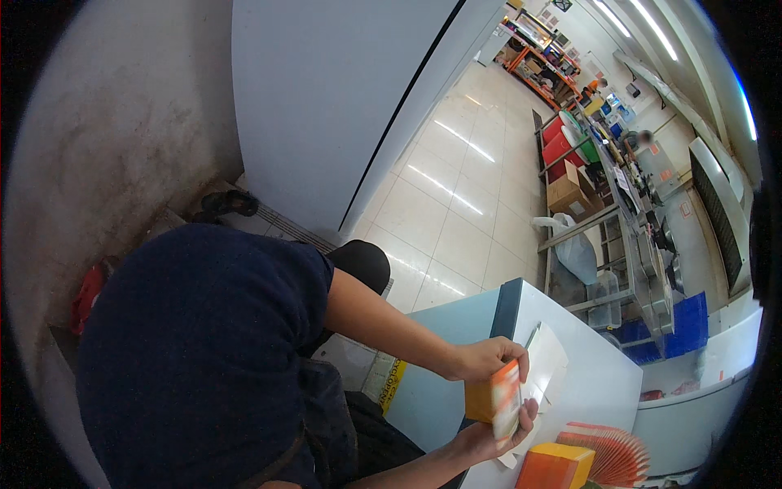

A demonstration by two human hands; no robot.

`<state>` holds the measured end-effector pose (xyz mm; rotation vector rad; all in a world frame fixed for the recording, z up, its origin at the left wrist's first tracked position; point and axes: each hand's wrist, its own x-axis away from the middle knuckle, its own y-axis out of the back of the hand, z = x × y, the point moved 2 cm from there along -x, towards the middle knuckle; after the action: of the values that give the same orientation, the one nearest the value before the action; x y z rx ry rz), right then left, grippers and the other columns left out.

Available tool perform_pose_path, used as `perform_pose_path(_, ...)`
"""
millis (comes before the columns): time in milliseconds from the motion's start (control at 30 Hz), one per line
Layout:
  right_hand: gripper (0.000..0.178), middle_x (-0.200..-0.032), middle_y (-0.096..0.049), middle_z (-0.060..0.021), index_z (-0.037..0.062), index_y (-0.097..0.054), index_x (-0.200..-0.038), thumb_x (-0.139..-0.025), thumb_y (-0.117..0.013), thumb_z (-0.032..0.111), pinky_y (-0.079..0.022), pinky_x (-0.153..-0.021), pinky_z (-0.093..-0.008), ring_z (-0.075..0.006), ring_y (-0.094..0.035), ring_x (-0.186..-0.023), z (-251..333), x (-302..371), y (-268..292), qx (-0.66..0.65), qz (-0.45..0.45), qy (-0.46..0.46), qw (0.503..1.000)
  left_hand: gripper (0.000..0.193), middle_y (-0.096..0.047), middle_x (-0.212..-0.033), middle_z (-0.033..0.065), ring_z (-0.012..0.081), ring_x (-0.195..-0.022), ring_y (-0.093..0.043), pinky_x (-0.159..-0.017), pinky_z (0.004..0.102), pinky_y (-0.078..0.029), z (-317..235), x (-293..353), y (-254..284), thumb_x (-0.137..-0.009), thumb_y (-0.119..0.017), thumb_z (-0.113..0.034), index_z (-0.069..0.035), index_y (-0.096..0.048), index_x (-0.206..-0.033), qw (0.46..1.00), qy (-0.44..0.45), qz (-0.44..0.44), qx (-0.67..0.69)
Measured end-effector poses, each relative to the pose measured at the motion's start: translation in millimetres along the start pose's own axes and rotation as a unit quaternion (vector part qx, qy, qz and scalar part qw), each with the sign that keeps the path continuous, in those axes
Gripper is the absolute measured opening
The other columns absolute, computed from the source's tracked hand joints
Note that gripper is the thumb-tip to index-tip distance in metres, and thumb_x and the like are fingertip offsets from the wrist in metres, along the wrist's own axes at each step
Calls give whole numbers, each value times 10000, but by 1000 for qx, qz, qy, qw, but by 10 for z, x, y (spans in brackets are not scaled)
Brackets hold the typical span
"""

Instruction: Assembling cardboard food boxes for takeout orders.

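Note:
Both my hands grip an orange, yellow and white paper box (506, 399), tilted on its side above a white chest-like unit (599, 359). My left hand (491, 359) is closed on its upper end, with the thumb and fingers at the edge. From below, my right hand (494, 438) closes around the lower end, fingertips against the white and orange face. Under and beyond the hands lie white paper sheets (547, 354). A second orange-and-yellow box (556, 467) sits close to my right hand. Beside it, several orange-edged folded papers (607, 452) are fanned out.
A tall light-grey cabinet (326, 98) stands to the left of a tiled floor (460, 183). Beyond the unit, a metal workbench (607, 224) has a cardboard box (573, 194), a white plastic bag (574, 253) and red bins (562, 147) by it. Other people are far off.

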<state>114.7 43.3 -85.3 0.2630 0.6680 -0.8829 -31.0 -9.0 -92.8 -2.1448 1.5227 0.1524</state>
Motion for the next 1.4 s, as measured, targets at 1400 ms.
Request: perform_pose_path(1400, 765, -1337, -448, -244, -49, -335, -1372, -902, -448, 543, -389, -985, -474, -398, -434, -1238, 305, -1178, 2813, 785, -249, -130, 552, 781, -309, -1368, 236, 277, -1149, -478, -950, 365, -421, -212, -152, -213, -853, -640, -247, -4, -174, -1432, 962, 75, 153, -211)
